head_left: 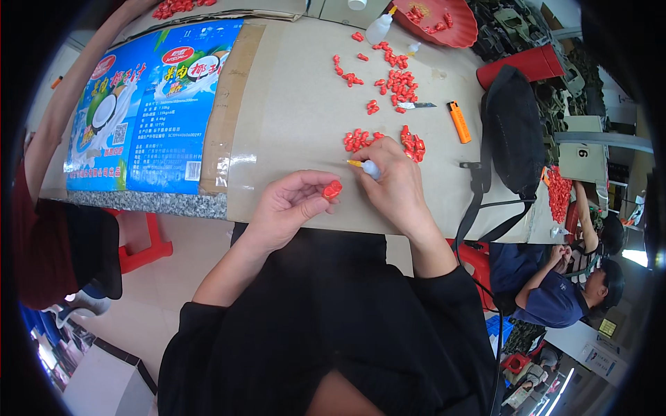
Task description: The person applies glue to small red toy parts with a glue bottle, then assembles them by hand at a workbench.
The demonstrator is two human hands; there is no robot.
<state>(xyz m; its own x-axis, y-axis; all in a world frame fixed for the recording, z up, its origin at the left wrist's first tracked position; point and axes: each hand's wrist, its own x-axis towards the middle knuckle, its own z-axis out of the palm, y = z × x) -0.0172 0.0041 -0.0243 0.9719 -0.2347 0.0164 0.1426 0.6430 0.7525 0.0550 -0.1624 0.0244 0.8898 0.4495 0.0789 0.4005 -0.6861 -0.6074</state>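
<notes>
Between the thumb and fingers of my left hand [281, 208] is a small glossy red piece [332, 188], whose exact kind I cannot make out. My right hand [397, 184] is closed around a small white squeeze bottle [371, 169] with a yellow tip. That tip points left, a little above the red piece and apart from it. Just beyond my right hand lie piles of similar red pieces [413, 144], with more of them [400, 87] farther off on the table [284, 104]. A small knife blade [417, 105] lies by the farther pile.
An orange lighter [459, 123] and a black bag [512, 132] with straps lie to the right, near a red cylinder [520, 67]. A white bottle [378, 29] and a red dish [454, 31] stand at the back. Blue printed cardboard [184, 104] covers the left side. Other people work on both sides.
</notes>
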